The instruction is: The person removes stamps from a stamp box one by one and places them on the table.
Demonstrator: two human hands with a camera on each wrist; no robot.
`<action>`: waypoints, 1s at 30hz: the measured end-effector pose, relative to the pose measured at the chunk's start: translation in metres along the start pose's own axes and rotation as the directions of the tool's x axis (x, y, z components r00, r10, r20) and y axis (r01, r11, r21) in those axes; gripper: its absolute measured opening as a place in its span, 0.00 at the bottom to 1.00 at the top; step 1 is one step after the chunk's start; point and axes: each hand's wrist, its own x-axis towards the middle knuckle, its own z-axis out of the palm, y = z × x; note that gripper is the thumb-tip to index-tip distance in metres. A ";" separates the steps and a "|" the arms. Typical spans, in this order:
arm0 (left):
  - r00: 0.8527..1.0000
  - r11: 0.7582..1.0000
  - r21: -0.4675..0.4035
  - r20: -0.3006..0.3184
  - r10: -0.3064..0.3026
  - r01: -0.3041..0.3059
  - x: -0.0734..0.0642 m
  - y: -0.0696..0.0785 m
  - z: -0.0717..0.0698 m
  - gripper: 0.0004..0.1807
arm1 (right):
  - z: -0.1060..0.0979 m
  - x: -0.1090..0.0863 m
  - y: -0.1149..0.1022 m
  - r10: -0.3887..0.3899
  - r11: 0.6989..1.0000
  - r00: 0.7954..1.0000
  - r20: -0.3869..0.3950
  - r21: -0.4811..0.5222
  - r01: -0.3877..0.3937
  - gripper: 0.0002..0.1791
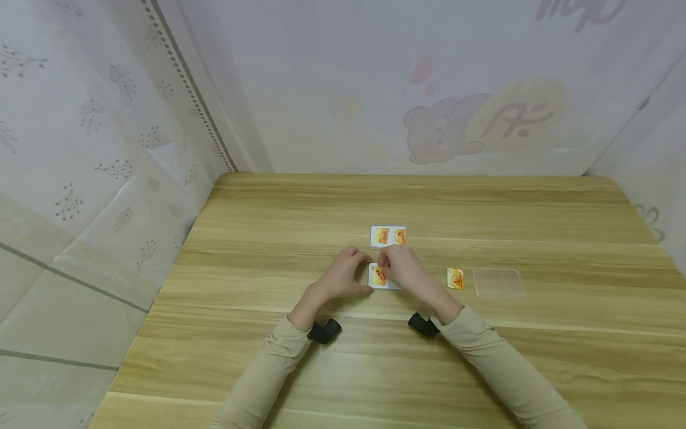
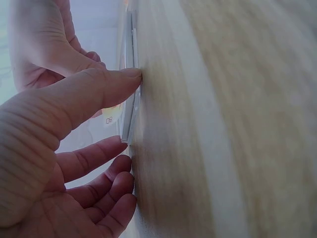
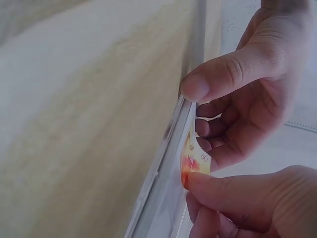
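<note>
My right hand (image 1: 405,271) pinches a postage stamp (image 3: 192,161) between thumb and fingers. The stamp has a toothed edge and yellow and red print; it bends away from a white card in a clear case (image 3: 163,163). The left hand (image 1: 340,276) holds that case at its left end, thumb on the near edge and index finger at the far corner. In the head view the stamp lies over the left half of the case, and my right hand hides much of the right half.
Behind my hands is another case (image 1: 373,245) with two stamps. To the right lie a single stamp (image 1: 455,278) and a clear plastic cover (image 1: 499,283), flat on the wooden table (image 1: 300,208). Black bands with camera mounts (image 1: 324,331) sit at both wrists.
</note>
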 end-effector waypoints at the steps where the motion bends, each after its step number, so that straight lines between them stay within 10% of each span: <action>1: 1.000 1.000 -0.001 0.001 -0.001 0.001 0.000 0.000 0.000 0.30 | 0.000 0.000 0.000 -0.002 1.000 1.000 0.002 0.009 0.002 0.04; 30: 1.000 1.000 -0.019 0.003 -0.011 0.011 0.000 0.000 0.000 0.29 | -0.007 -0.004 0.017 0.019 0.968 1.000 -0.013 0.251 -0.015 0.05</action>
